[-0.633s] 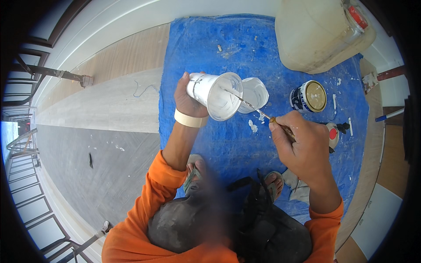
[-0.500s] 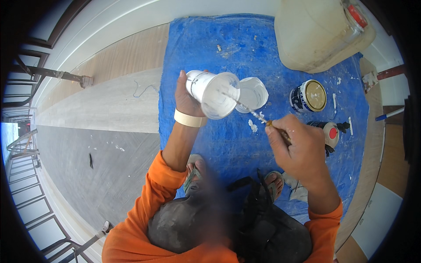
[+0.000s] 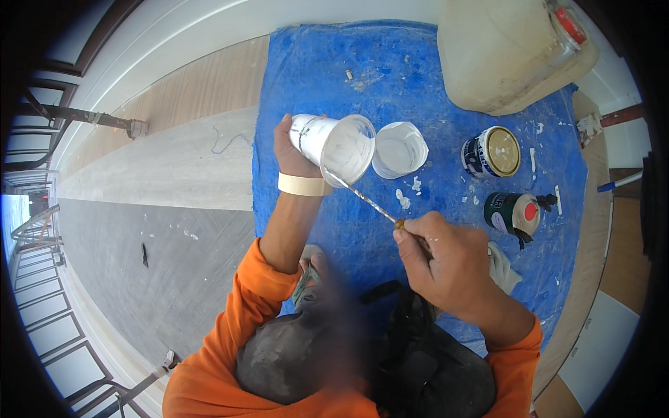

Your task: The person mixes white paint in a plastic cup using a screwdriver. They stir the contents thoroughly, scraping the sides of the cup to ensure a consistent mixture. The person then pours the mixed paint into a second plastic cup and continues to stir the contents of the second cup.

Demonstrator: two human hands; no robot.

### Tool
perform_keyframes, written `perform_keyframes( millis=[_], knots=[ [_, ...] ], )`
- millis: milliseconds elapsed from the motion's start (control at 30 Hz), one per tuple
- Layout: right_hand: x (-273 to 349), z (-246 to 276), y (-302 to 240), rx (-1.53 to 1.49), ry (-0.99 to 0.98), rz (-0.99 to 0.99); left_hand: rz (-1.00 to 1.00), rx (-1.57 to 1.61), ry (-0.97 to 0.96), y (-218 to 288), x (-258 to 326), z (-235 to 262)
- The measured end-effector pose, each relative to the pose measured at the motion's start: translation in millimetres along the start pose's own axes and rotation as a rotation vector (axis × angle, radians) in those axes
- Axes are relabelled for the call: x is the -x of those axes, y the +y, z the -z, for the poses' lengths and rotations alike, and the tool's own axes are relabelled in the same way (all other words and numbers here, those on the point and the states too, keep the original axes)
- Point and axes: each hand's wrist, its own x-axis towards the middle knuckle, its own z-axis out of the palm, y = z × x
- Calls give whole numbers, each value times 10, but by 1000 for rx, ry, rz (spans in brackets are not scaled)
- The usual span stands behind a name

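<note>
My left hand (image 3: 294, 150) is wrapped round a clear plastic cup (image 3: 350, 155) coated with white paint, its mouth tilted to the right. In my right hand (image 3: 449, 261) is a screwdriver (image 3: 376, 207) with an amber handle, its thin shaft smeared white. The shaft's tip meets the near rim of the cup. Just right of the cup, a second clear container (image 3: 400, 150) with white stuff in it stands on the blue tarp (image 3: 313, 70). The inside bottom of the held cup is hard to make out.
Farther right stand a paint can (image 3: 491, 153) with a gold lid and a dark green can (image 3: 512, 214) with a red cap. A big yellowish jerrycan (image 3: 502, 63) is at the back right. White drips (image 3: 403, 199) spot the tarp. A scaffold leg (image 3: 104, 118) stands at the left.
My right hand has moved left and toward me, bringing the screwdriver tip from inside the cup to its near rim. The cup has shifted slightly left. The green can shows more.
</note>
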Motion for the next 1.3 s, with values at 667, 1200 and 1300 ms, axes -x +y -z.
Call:
perform_keyframes(
  millis=[667,1200,1300],
  knots=[
    [-49,22,147,193,3,88,39,-59,25,37,113,-86],
    [-146,17,429,121,46,64,78,-123,57,80,54,-88],
    [-248,67,442,169,123,123,107,-82,44,83,49,-72]
  ],
)
